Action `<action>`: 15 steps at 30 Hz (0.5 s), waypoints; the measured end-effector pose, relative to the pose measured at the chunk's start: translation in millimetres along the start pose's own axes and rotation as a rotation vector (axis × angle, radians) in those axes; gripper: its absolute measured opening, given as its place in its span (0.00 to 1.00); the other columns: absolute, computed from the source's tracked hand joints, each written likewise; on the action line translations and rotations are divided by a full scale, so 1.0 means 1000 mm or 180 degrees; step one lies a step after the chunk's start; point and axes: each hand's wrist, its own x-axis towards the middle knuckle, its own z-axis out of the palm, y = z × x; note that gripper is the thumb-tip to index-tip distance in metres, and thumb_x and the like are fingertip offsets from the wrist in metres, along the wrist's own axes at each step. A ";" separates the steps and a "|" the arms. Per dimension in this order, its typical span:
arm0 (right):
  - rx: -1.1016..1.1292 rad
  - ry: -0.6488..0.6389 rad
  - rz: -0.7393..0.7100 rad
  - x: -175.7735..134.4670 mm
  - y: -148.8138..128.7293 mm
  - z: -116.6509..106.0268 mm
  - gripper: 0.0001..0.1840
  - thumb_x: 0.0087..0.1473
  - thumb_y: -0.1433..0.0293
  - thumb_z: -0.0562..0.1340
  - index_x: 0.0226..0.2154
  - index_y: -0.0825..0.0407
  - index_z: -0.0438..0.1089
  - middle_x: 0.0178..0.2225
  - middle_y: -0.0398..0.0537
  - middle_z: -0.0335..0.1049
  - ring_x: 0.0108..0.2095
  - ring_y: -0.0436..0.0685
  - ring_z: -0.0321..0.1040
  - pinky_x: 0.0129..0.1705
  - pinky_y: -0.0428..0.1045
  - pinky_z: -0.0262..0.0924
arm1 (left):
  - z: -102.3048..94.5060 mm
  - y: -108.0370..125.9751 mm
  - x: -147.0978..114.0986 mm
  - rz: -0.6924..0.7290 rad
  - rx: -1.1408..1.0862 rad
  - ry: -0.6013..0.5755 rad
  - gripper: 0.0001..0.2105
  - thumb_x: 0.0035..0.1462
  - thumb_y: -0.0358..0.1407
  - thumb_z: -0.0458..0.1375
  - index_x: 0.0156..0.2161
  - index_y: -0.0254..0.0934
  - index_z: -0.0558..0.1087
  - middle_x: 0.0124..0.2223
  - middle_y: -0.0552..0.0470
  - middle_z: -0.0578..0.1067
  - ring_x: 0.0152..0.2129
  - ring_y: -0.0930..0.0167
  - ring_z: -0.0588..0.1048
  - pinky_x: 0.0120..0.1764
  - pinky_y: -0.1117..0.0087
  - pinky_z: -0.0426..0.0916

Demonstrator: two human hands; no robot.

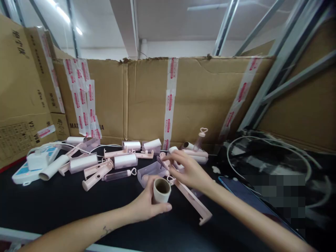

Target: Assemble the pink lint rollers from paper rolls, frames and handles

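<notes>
My left hand [147, 203] is wrapped round a white lint roll [162, 190], whose hollow cardboard core faces me. To its right, my right hand [186, 168] reaches over the loose parts, fingers curved and apart, with the fingertips close to a pink plastic handle piece [163, 157]. Whether they touch it I cannot tell. Behind the held roll lies a clear purplish cover [149, 171]. A long pink roller handle [193, 199] stretches below my right hand toward the front. A clear tube with a heart-shaped loop [119, 175] lies left of my hands.
Several white rolls [84, 162] and pink handles [98, 175] are scattered along the back of the black table [65, 206]. A white power strip [36, 164] sits at left. A phone [252, 199] and plastic-wrapped material [262, 154] are at right. Taped cardboard [147, 101] walls the back.
</notes>
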 end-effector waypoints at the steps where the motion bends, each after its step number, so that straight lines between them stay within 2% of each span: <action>1: -0.0310 -0.0705 0.0256 0.016 0.002 0.006 0.14 0.49 0.73 0.54 0.36 0.52 0.72 0.33 0.51 0.72 0.36 0.58 0.69 0.38 0.50 0.61 | -0.001 -0.004 -0.001 0.0043 0.0288 -0.0135 0.26 0.44 0.32 0.64 0.47 0.38 0.57 0.43 0.49 0.67 0.41 0.67 0.68 0.46 0.65 0.61; 2: -0.0618 -0.1464 0.0454 0.031 0.002 0.013 0.13 0.50 0.71 0.54 0.35 0.52 0.73 0.33 0.51 0.73 0.36 0.58 0.70 0.36 0.49 0.60 | -0.001 -0.007 -0.002 0.0013 0.0460 -0.0242 0.26 0.46 0.32 0.63 0.49 0.38 0.56 0.44 0.49 0.66 0.41 0.68 0.67 0.46 0.65 0.61; 3: -0.0673 -0.1767 0.0512 0.045 0.000 0.021 0.11 0.48 0.71 0.56 0.30 0.53 0.74 0.31 0.52 0.74 0.35 0.59 0.70 0.35 0.49 0.60 | -0.001 -0.009 -0.003 -0.0063 0.0549 -0.0333 0.27 0.48 0.33 0.61 0.51 0.38 0.54 0.44 0.48 0.66 0.41 0.68 0.68 0.45 0.65 0.61; 5: -0.0673 -0.2127 0.0602 0.066 -0.006 0.038 0.07 0.42 0.67 0.62 0.23 0.54 0.74 0.28 0.51 0.74 0.32 0.62 0.71 0.33 0.50 0.60 | 0.000 -0.010 -0.004 -0.0207 0.0640 -0.0439 0.27 0.51 0.35 0.59 0.53 0.37 0.52 0.43 0.48 0.67 0.40 0.69 0.68 0.45 0.65 0.62; 7: -0.0619 -0.2335 0.0708 0.077 -0.013 0.054 0.09 0.36 0.65 0.66 0.20 0.55 0.73 0.24 0.51 0.74 0.30 0.62 0.71 0.33 0.51 0.60 | 0.000 -0.010 -0.004 -0.0280 0.0724 -0.0454 0.25 0.52 0.36 0.58 0.52 0.37 0.53 0.43 0.48 0.67 0.40 0.68 0.67 0.45 0.66 0.61; 9: -0.0568 -0.2371 0.0820 0.080 -0.019 0.064 0.10 0.33 0.65 0.68 0.19 0.56 0.72 0.23 0.52 0.74 0.29 0.63 0.72 0.33 0.52 0.61 | 0.000 -0.010 -0.003 -0.0319 0.0774 -0.0475 0.22 0.52 0.37 0.58 0.50 0.36 0.56 0.43 0.47 0.67 0.40 0.68 0.67 0.45 0.66 0.61; 11: -0.0500 -0.2244 0.0904 0.076 -0.020 0.064 0.10 0.33 0.68 0.68 0.21 0.57 0.72 0.24 0.53 0.74 0.30 0.64 0.72 0.33 0.53 0.61 | 0.001 -0.012 -0.002 -0.0321 0.0770 -0.0460 0.22 0.51 0.37 0.59 0.49 0.35 0.57 0.43 0.47 0.67 0.40 0.68 0.67 0.45 0.65 0.61; 13: -0.0378 -0.2035 0.0927 0.067 -0.016 0.054 0.09 0.36 0.68 0.67 0.24 0.56 0.72 0.26 0.53 0.74 0.32 0.64 0.72 0.33 0.52 0.61 | 0.001 -0.013 -0.001 -0.0302 0.0716 -0.0398 0.22 0.50 0.36 0.59 0.49 0.35 0.57 0.43 0.48 0.68 0.40 0.68 0.67 0.45 0.66 0.61; 15: -0.0210 -0.1786 0.0897 0.054 -0.011 0.037 0.09 0.45 0.65 0.62 0.29 0.55 0.71 0.30 0.51 0.75 0.33 0.60 0.71 0.34 0.50 0.62 | 0.001 -0.014 -0.001 -0.0296 0.0608 -0.0340 0.22 0.50 0.36 0.59 0.48 0.35 0.57 0.42 0.48 0.68 0.39 0.69 0.67 0.44 0.66 0.61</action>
